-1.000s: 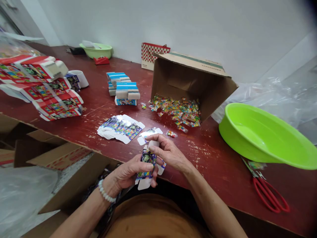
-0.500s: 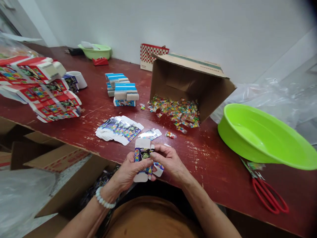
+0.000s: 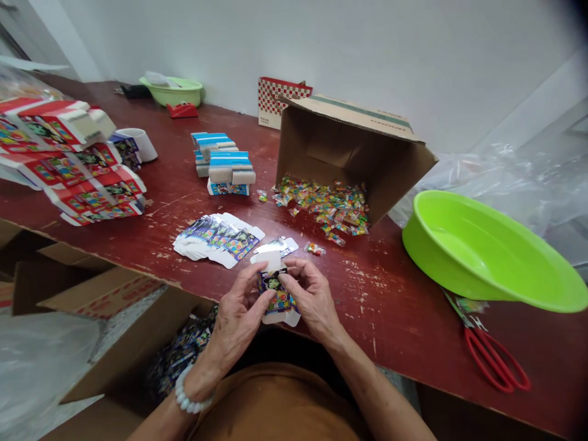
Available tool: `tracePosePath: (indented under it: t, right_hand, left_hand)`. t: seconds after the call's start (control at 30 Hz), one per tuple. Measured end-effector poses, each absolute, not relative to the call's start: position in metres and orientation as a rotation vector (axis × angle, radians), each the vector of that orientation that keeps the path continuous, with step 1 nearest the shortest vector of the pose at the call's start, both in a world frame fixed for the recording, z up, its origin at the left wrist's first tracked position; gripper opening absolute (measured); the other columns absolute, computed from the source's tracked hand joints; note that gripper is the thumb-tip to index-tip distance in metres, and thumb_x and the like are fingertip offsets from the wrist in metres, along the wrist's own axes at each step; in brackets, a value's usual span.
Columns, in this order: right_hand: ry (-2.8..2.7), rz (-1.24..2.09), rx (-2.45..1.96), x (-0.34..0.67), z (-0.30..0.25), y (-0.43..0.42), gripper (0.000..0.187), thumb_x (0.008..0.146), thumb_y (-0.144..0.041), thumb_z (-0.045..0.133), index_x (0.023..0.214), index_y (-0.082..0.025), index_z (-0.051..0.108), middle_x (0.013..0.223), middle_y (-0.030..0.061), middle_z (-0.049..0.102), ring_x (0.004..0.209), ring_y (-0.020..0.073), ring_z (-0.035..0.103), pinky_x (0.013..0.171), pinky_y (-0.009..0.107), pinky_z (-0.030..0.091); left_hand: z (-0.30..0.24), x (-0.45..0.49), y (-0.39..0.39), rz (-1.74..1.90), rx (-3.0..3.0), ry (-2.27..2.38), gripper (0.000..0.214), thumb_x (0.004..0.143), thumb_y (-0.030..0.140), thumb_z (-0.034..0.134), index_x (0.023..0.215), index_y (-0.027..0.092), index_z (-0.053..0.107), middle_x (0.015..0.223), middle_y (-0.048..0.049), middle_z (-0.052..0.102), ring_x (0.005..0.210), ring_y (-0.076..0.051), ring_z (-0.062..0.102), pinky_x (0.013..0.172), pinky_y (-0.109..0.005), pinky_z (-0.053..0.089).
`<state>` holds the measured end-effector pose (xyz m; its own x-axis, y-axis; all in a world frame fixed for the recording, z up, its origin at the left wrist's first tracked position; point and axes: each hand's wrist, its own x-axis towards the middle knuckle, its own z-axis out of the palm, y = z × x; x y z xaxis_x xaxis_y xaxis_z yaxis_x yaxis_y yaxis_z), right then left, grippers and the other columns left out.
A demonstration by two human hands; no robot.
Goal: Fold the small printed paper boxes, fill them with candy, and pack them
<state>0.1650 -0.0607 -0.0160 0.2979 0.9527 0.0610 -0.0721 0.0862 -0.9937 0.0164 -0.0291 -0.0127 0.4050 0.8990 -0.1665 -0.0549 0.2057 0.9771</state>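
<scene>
Between my two hands is a small printed candy box (image 3: 274, 283), dark with colourful pictures, its white end flaps sticking out at top and bottom. My left hand (image 3: 241, 312) grips its left side with thumb across the front. On the right edge, my right hand (image 3: 315, 297) pinches it between thumb and fingers. Just beyond lies a fanned pile of flat cartons (image 3: 218, 239), and a few more flat cartons (image 3: 282, 246) lie right behind the held box. One wrapped candy (image 3: 315, 248) rests to the right of these.
A tipped cardboard box (image 3: 353, 147) spills wrapped candies (image 3: 328, 205). At right stand a green basin (image 3: 487, 257) and red-handled scissors (image 3: 496, 361). Bundled blue cartons (image 3: 227, 168) and red cartons (image 3: 92, 177) sit further left. Below the table edge, an open carton (image 3: 133, 343) holds many small dark packs.
The candy box has turned more front-on and its side flaps are less spread. My left hand has shifted its grip up along its left edge; the right thumb presses the front.
</scene>
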Motion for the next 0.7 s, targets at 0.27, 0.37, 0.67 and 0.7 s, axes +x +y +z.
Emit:
tracePosePath:
  t: [0.27,0.37,0.67,0.7]
  right_hand:
    - [-0.851,1.255,-1.19,0.179,-0.012,-0.051,0.028,0.066,-0.039,0.083,0.075,-0.018,0.065,0.07,-0.0008,0.064,0.063,0.0125,0.055,0.062,0.025,0.045]
    - [-0.786,1.293,-1.115,0.179,-0.011,-0.047,0.039,0.059,-0.035,0.088,0.089,-0.02,0.067,0.073,-0.0017,0.066,0.065,0.0123,0.058,0.064,0.025,0.047]
    - [-1.076,1.125,-1.188,0.179,-0.016,-0.054,0.025,0.079,-0.047,0.073,0.084,-0.023,0.069,0.074,0.0013,0.068,0.065,0.0168,0.062,0.058,0.028,0.048]
    - [-1.169,1.085,-1.214,0.18,-0.016,-0.054,0.023,0.083,-0.046,0.069,0.085,-0.023,0.07,0.078,0.0021,0.069,0.07,0.0174,0.063,0.062,0.029,0.049]
  left_hand:
    - [-0.005,0.009,-0.018,0.791,1.444,0.945,0.02,0.086,0.038,0.064,0.095,0.021,0.069,0.091,-0.0014,0.071,0.084,-0.018,0.063,0.075,-0.025,0.05]
    - [-0.004,0.012,-0.018,0.834,1.419,0.901,0.019,0.085,0.036,0.066,0.097,0.021,0.067,0.095,-0.0017,0.071,0.086,-0.017,0.064,0.078,-0.025,0.05]
    - [-0.006,0.016,-0.031,0.484,0.705,0.702,0.055,0.082,0.065,0.059,0.11,0.018,0.057,0.081,-0.006,0.071,0.054,-0.018,0.067,0.053,-0.03,0.053]
    - [-0.006,0.017,-0.031,0.474,0.685,0.71,0.055,0.083,0.067,0.056,0.103,0.016,0.059,0.075,-0.0051,0.069,0.048,-0.017,0.064,0.049,-0.028,0.051]
